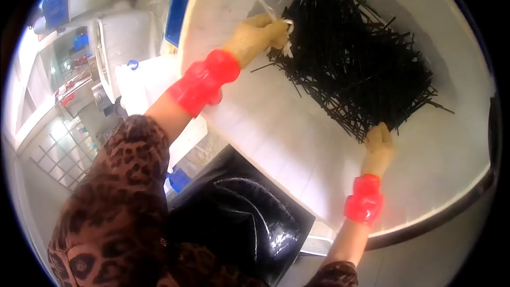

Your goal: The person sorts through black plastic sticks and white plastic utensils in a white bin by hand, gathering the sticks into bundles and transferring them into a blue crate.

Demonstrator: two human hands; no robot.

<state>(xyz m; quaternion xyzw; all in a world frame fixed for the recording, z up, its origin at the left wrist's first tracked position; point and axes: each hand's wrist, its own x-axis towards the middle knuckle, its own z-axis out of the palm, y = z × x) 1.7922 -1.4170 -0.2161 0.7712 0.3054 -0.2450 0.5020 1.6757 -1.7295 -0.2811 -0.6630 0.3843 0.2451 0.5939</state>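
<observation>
A thick tangle of thin black sticks (366,66) lies on the pale inside of a large round tub (276,117). At the tangle's upper left edge, my left hand (260,33) is closed on a thin white strip (288,48), whose ends stick out past the fingers. My right hand (379,141) is closed at the lower edge of the tangle, its fingertips pinching the ends of some sticks. Both hands wear pale yellow gloves with red cuffs. A few sticks poke out loosely at the sides.
A shiny black sheet (239,218) covers something in front of my body, beside the tub's rim. To the left are a white surface (151,82), a small blue object (179,179) on the floor side, and a wire rack (61,157). Blue edging (181,8) stands behind the tub.
</observation>
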